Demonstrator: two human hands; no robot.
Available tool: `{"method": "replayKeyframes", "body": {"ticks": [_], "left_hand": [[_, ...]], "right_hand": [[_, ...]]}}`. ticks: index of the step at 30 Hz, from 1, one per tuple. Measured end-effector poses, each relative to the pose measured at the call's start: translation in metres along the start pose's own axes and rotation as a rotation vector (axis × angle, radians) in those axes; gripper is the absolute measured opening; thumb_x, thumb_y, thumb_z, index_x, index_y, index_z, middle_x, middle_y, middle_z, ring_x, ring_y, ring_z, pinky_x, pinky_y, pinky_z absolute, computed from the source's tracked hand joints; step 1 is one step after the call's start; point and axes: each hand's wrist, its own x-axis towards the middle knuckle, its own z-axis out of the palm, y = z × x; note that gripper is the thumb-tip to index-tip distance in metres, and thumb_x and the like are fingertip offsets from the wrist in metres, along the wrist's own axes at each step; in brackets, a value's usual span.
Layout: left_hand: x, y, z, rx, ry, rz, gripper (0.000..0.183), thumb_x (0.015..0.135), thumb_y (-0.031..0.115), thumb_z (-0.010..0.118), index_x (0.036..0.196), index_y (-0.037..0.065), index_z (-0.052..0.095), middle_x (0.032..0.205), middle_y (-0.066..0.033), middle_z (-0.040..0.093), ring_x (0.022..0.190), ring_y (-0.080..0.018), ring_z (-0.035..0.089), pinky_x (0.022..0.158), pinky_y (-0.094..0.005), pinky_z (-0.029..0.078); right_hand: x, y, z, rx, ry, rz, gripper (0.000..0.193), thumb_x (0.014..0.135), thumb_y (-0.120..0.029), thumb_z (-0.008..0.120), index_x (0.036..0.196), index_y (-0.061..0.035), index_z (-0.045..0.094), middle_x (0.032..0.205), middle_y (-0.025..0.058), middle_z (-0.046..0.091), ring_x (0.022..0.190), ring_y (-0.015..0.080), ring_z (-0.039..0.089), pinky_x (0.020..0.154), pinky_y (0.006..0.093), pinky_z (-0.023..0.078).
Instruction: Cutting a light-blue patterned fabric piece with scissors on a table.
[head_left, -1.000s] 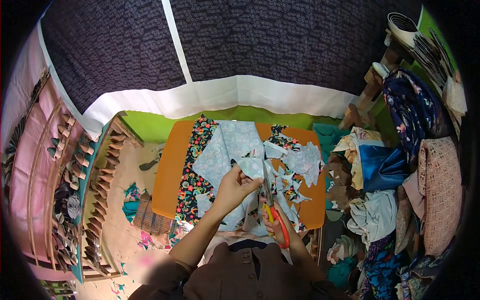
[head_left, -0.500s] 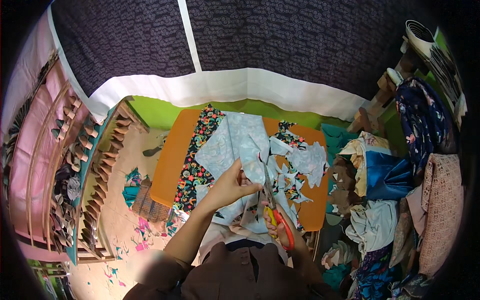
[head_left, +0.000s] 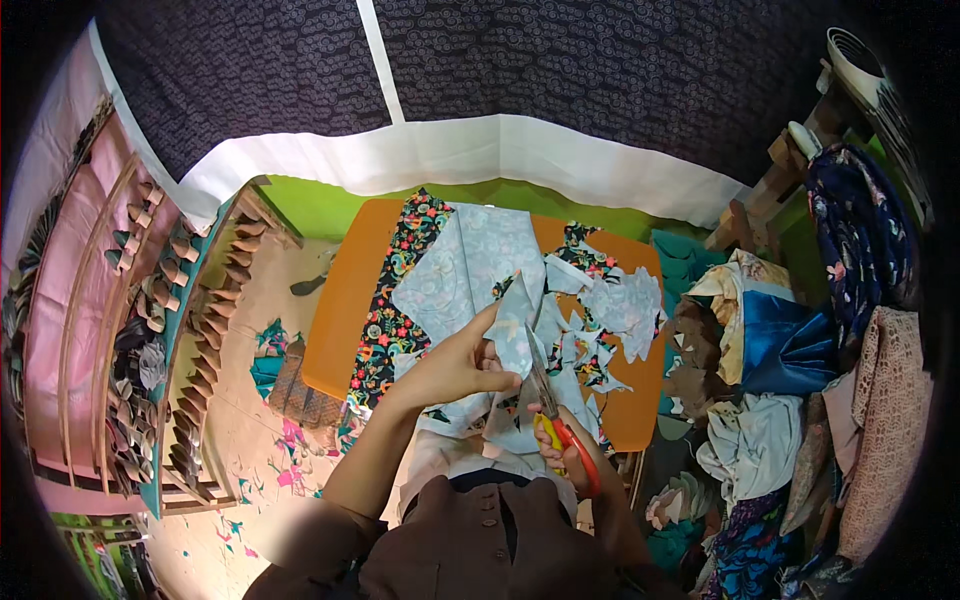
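Observation:
My left hand (head_left: pixel 450 370) pinches a small pale piece of fabric (head_left: pixel 512 335) with a pointed top, thumb near its lower edge. In my right hand (head_left: pixel 566 462) are scissors (head_left: pixel 547 402) with red and yellow handles. Their blades point up and away, along the right edge of the held piece. Whether the blades touch it is hard to tell. Beneath both hands lies a larger cloth, pale blue on its wrong side, over black floral fabric (head_left: pixel 385 300). Jagged fabric scraps (head_left: pixel 622 308) are spread to the right on the orange table (head_left: pixel 335 320).
Shoe forms stand in rows on a rack (head_left: pixel 205 340) to the left. Bundled cloths and a blue satin piece (head_left: pixel 785 345) are piled at the right. Pink and teal offcuts (head_left: pixel 292 450) litter the floor. A dark patterned curtain (head_left: pixel 560 70) hangs beyond the table.
The scissors have moved along the edge of the held fabric, which now ends in a sharper point. My left hand keeps its pinch. The whole view has shifted slightly.

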Motion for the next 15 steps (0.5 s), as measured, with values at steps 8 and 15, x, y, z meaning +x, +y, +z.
{"method": "replayKeyframes", "body": {"ticks": [8, 15], "left_hand": [[-0.003, 0.012, 0.002, 0.101, -0.033, -0.018, 0.076, 0.067, -0.005, 0.064, 0.13, 0.004, 0.022, 0.089, -0.0011, 0.054, 0.071, -0.004, 0.049, 0.059, -0.0178, 0.041], [-0.001, 0.004, 0.005, 0.127, -0.099, 0.0, 0.075, 0.067, -0.005, 0.064, 0.129, 0.004, 0.024, 0.085, 0.0004, 0.053, 0.072, -0.0032, 0.049, 0.06, -0.018, 0.041]], "right_hand": [[-0.006, 0.012, -0.007, 0.13, 0.012, 0.006, 0.067, 0.077, -0.051, 0.052, 0.122, -0.0055, 0.033, 0.076, -0.0027, 0.036, 0.055, 0.0013, 0.033, 0.048, 0.0137, 0.028], [-0.009, 0.01, -0.002, 0.058, 0.059, 0.002, 0.075, 0.073, -0.061, 0.049, 0.122, -0.0059, 0.034, 0.076, -0.0024, 0.037, 0.056, 0.0014, 0.033, 0.049, 0.0145, 0.029]]}}
